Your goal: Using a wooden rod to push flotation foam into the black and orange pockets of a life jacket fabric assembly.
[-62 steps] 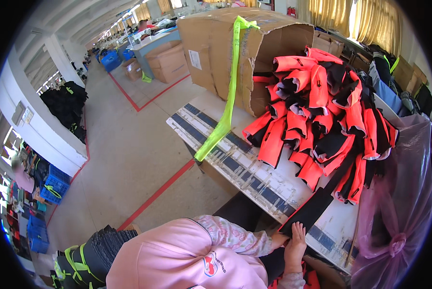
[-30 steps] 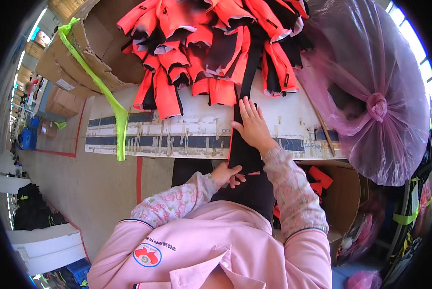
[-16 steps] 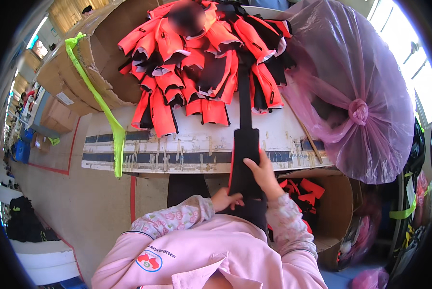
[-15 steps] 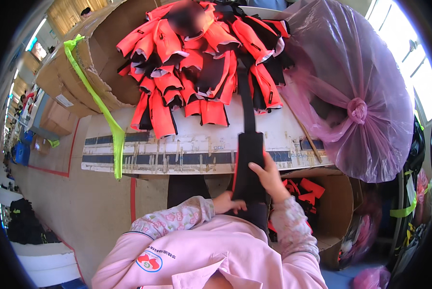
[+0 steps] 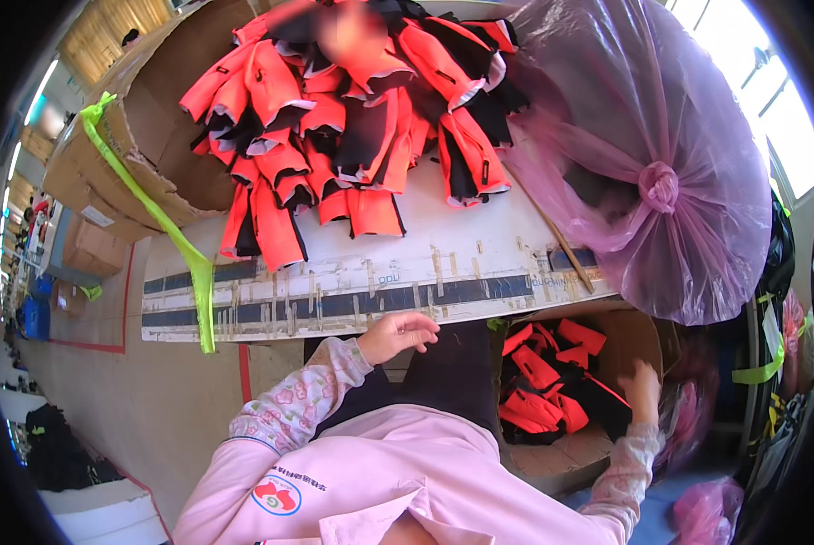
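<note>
My left hand (image 5: 398, 336) hovers by the near edge of the white table (image 5: 325, 268), its fingers stretched out and nothing in them. My right hand (image 5: 641, 392) is at the right side of an open cardboard box (image 5: 638, 341) below the table; motion smears its fingers. Inside that box lie several orange and black fabric pieces (image 5: 534, 404). A black piece (image 5: 606, 409) rests among them, its end close to my right hand. On the table, orange and black sewn pieces with pale edges (image 5: 275, 227) are heaped.
A large knotted pink plastic bag (image 5: 697, 245) bulges over the table's right side, beside a thin wooden stick (image 5: 552, 227). At the left stands a big cardboard carton (image 5: 89, 182) with a neon yellow strip (image 5: 162, 218) hanging from it. Another pink bag (image 5: 706, 513) lies lower right.
The long black piece has left the table edge and my lap. My right hand has swung right and down to the box; my left hand has moved up and left. The view has shifted slightly.
</note>
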Demonstrator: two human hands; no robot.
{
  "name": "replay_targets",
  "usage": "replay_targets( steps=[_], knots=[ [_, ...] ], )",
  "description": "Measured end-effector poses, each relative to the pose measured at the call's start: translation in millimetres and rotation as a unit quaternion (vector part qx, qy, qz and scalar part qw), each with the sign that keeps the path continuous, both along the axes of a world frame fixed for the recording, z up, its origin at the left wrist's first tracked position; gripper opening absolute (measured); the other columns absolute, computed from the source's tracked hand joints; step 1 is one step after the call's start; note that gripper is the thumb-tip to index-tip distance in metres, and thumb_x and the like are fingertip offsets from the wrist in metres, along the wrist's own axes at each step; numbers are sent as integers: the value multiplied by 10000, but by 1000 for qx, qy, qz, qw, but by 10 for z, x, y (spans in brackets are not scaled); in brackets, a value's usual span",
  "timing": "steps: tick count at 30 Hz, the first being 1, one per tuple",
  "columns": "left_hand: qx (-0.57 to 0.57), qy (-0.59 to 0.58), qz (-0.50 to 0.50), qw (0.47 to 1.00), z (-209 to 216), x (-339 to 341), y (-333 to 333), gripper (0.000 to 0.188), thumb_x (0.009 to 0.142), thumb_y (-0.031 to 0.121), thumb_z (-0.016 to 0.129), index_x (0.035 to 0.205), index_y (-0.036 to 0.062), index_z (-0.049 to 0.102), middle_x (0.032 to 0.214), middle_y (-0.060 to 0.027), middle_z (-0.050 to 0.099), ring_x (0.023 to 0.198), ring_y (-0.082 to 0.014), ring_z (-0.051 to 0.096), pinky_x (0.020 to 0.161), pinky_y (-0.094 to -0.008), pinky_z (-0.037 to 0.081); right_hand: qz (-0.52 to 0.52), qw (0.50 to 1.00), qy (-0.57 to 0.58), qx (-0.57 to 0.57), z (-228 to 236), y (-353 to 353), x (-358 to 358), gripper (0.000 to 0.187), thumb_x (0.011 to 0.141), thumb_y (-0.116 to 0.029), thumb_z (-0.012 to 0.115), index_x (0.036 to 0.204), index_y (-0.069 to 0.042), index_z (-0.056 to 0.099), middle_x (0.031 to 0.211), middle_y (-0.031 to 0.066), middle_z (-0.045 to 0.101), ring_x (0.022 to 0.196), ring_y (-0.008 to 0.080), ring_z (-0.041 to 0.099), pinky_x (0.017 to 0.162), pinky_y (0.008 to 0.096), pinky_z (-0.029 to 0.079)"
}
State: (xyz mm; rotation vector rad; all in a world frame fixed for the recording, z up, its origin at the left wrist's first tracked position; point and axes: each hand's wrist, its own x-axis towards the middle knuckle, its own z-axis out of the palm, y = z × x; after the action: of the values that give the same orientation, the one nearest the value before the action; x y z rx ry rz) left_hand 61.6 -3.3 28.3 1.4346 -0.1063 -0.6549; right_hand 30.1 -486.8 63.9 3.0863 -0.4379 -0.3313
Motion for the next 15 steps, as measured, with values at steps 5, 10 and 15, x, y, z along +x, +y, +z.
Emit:
replay_targets(
  steps=[5,10,15],
  knots=[
    [-10,49,82,995,-282,155,13,217,908,156,529,1052,-3,555,940,-95,612,784,-140,612,748,-264,507,146,877,-146,435,-169,1311,1151,375,783,-26,605,1149,4,532,977,165,623,908,250,607,800,331,468],
    [-9,86,124,989,-273,200,19,207,912,160,520,1032,-6,546,913,-110,608,741,-171,637,706,-287,538,339,858,-331,196,-127,2509,2312,589,748,31,516,1304,-122,399,1235,197,455,1131,356,455,955,412,367],
    [-24,108,130,985,-299,188,48,215,923,172,494,1024,-12,536,871,-116,600,742,-184,635,708,-306,550,289,913,-246,151,-138,2867,2732,513,751,44,500,1236,-109,433,1046,166,530,791,352,587,723,420,496]
  ],
)
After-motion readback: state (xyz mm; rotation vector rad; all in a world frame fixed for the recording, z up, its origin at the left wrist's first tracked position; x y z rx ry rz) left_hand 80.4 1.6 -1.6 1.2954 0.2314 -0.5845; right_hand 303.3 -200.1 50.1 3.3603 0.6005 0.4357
